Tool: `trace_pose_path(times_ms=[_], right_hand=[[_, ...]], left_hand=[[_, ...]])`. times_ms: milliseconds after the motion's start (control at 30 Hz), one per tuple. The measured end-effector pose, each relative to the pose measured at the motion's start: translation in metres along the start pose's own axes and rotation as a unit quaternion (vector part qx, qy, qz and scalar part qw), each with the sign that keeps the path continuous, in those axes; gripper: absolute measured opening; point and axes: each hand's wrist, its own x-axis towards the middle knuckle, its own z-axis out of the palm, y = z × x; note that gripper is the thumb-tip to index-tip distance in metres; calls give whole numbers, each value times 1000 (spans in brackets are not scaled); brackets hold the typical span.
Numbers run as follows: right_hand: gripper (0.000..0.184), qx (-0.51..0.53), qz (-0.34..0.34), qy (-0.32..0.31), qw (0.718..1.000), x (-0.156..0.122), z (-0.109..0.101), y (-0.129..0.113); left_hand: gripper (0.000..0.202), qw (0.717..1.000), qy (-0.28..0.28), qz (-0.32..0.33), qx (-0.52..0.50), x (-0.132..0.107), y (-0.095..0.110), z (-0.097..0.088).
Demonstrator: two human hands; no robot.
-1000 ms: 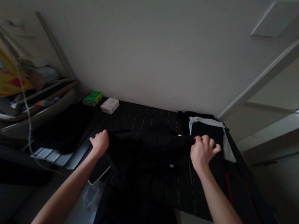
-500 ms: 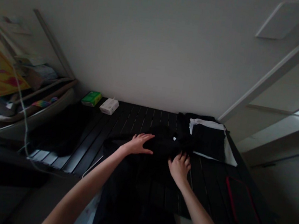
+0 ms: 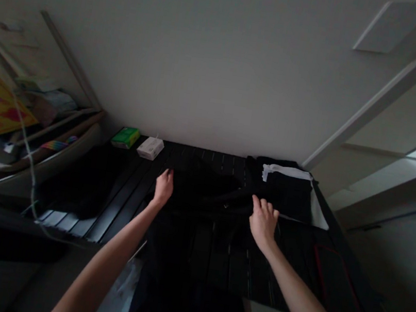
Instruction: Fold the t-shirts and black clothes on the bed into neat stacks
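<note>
A black garment [image 3: 207, 184] is stretched sideways between my hands over the dark slatted table [image 3: 202, 244]. Its exact kind is lost in the dim light. My left hand [image 3: 164, 187] is closed on the garment's left edge. On the other side, my right hand [image 3: 263, 219] grips its right part with the fingers curled over the cloth. A small pale spot shows on the fabric near the middle. Just beyond my right hand lies a pile of folded black and white clothes [image 3: 290, 192].
A green packet [image 3: 125, 137] and a small white box [image 3: 150, 148] stand by the wall at the back left. Further left are a full bin [image 3: 45, 168] and a hanging white cable [image 3: 32, 166]. A red-edged dark flat object [image 3: 337, 285] lies at the right.
My left hand has moved left and closed on the garment's edge. My right hand has shifted slightly right. The bunched garment is now drawn out wider and straighter.
</note>
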Motion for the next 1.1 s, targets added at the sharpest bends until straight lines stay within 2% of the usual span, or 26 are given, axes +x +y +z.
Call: trace_pose_path(times_ms=[133, 200, 267, 333, 400, 467, 533, 600, 700, 767, 933, 1033, 1100], right_hand=[[46, -41, 22, 38, 998, 26, -15, 30], [42, -61, 50, 56, 995, 39, -22, 43], [38, -73, 69, 76, 992, 50, -27, 51], [37, -78, 76, 83, 991, 59, -30, 53], [36, -73, 71, 38, 994, 66, -27, 50], [37, -58, 63, -73, 994, 70, -19, 45], [35, -35, 49, -186, 981, 74, -8, 40], [30, -16, 38, -243, 969, 76, 4, 36], [33, -1, 42, -257, 966, 78, 15, 32], [37, 4, 48, -252, 967, 79, 19, 30], [40, 22, 48, -236, 970, 72, 21, 34], [39, 43, 45, -225, 972, 66, 21, 44], [31, 55, 49, -208, 975, 63, 20, 52]], left_hand=[[36, 982, 159, -55, 84, 26, -25, -57], [33, 965, 205, -84, 141, 32, -37, -76], [32, 953, 206, -114, 193, 32, -48, -88], [33, 944, 159, -150, 248, 26, -56, -91], [35, 934, 94, -181, 292, 15, -61, -88], [43, 923, 55, -188, 332, 3, -65, -79], [55, 919, 51, -151, 360, -6, -66, -69], [59, 927, 44, -76, 364, -5, -64, -58], [51, 949, -15, 50, 309, 12, -54, -41], [43, 952, -76, 99, 280, 27, -44, -27], [29, 932, -200, 137, 270, 48, -28, 4], [26, 916, -246, 140, 284, 47, -29, 10], [29, 902, -277, 148, 295, 45, -30, 9]])
